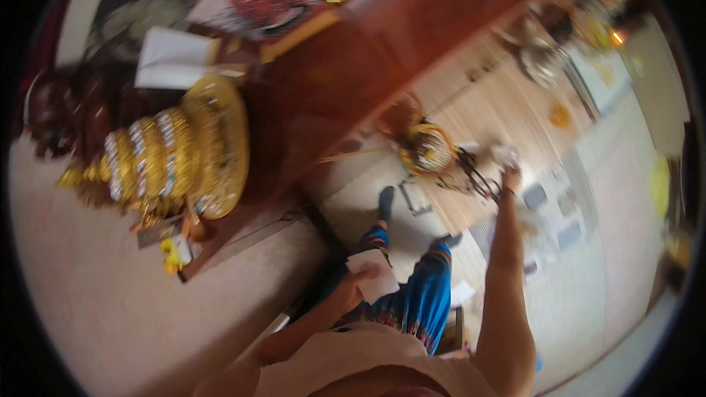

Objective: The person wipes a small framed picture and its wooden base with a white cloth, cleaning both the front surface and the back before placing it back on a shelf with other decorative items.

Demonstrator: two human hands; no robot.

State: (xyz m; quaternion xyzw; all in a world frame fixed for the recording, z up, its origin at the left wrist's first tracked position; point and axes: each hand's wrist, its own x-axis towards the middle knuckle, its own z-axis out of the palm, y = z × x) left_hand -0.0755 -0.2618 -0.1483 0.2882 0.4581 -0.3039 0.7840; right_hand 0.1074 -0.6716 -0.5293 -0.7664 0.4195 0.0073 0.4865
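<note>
Low in front of my body, my left hand holds a folded white sheet, perhaps paper or tissue. My right arm stretches out over a light wood-grain table, where my right hand has its fingers at a small shiny pale object. Blur hides what exactly that object is. Just left of this hand, dark strands like a cord or beads lie on the table. Beside them stands a round gold-rimmed container with a patterned, shiny top.
A tiered gold ornament with bands of pale beads stands on a reddish-brown wooden cabinet at left. Framed pictures rest behind it. Silvery vessels and a small glowing light are at the table's far end.
</note>
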